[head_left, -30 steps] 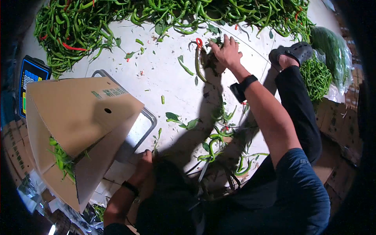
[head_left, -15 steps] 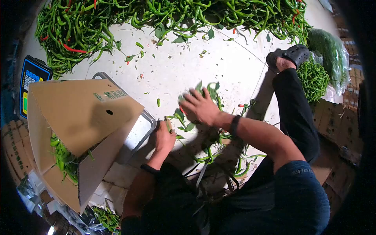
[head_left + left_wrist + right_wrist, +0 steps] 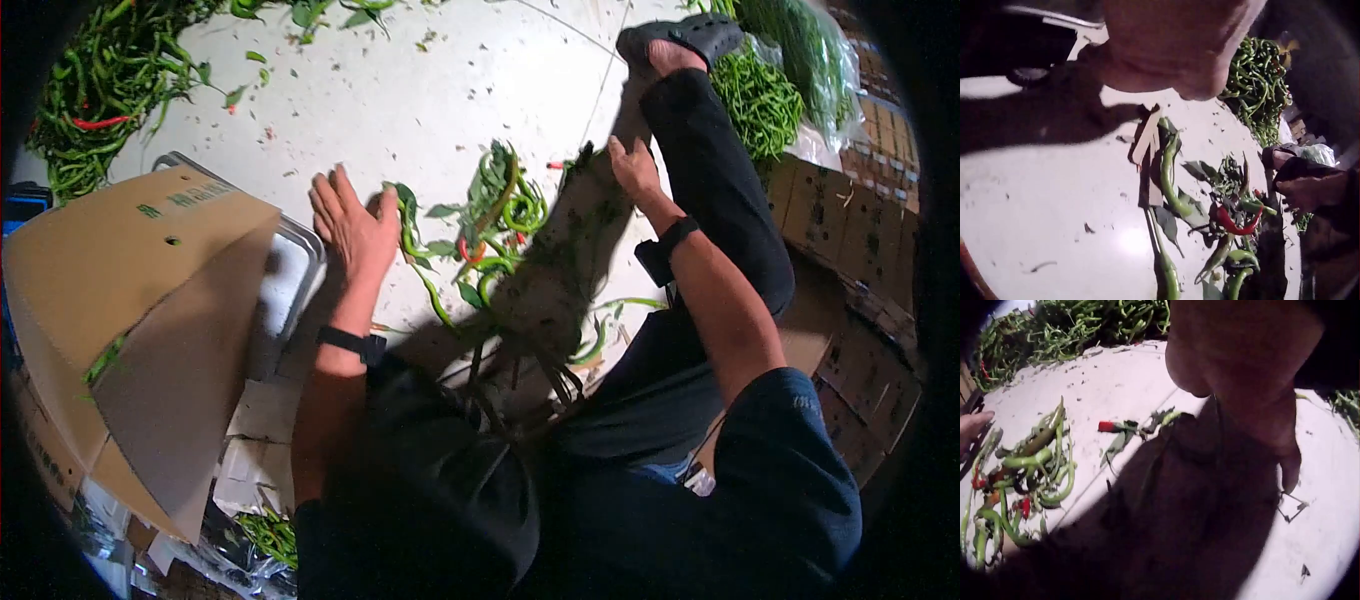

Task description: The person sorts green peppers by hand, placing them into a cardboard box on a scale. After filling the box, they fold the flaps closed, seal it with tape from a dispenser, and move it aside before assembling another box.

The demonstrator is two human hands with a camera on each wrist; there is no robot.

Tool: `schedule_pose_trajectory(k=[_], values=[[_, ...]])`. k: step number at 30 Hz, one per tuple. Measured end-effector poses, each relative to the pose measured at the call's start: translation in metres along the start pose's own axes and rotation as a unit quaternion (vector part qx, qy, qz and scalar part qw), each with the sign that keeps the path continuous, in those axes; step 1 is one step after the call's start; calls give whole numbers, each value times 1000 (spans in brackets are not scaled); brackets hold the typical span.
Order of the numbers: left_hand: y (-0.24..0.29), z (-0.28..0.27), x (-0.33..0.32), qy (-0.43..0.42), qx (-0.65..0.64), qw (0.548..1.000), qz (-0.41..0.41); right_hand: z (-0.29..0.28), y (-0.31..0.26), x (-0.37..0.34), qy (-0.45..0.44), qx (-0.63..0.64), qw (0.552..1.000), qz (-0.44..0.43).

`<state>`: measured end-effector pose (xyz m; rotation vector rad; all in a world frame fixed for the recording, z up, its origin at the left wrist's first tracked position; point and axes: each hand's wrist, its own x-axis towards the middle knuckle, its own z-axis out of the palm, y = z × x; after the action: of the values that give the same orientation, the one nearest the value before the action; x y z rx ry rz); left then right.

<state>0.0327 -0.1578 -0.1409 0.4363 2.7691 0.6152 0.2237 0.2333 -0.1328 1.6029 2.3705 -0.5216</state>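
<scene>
My left hand point(image 3: 355, 228), fingers straight, is at the left edge of a loose heap of green chili peppers point(image 3: 523, 212) and leaves on the white floor. Its thumb is right by a curved green chili point(image 3: 408, 232). A red chili point(image 3: 1235, 226) lies in this heap, and a flat tan strip point(image 3: 1145, 137) lies below the left hand in the left wrist view. My right hand point(image 3: 636, 170) reaches over the floor near the bent leg, fingers loosely extended, nothing held. Close to it lie a red pepper piece point(image 3: 1107, 427) and leaf scraps, partly in the arm's shadow.
At left a cardboard box point(image 3: 200, 330) with green peppers inside stands on a metal-topped scale point(image 3: 300, 262). A big chili pile point(image 3: 100, 90) lies at the upper left. The person's shoe point(image 3: 690, 38), thin green beans point(image 3: 755, 105) and flattened cartons point(image 3: 850, 235) are at right.
The right hand swept scraps from the far floor towards the body, then moved off right. The left hand rose from beside the scale to the heap's left side. The head view shifted.
</scene>
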Motion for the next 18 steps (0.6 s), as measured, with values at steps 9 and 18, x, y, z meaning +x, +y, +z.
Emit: schedule_pose_trajectory(k=[9, 18], values=[[40, 43, -41, -126, -143, 977, 90, 109, -72, -115, -72, -26, 994, -80], [35, -10, -64, -68, -113, 961, 245, -19, -32, -74, -115, -33, 988, -97]])
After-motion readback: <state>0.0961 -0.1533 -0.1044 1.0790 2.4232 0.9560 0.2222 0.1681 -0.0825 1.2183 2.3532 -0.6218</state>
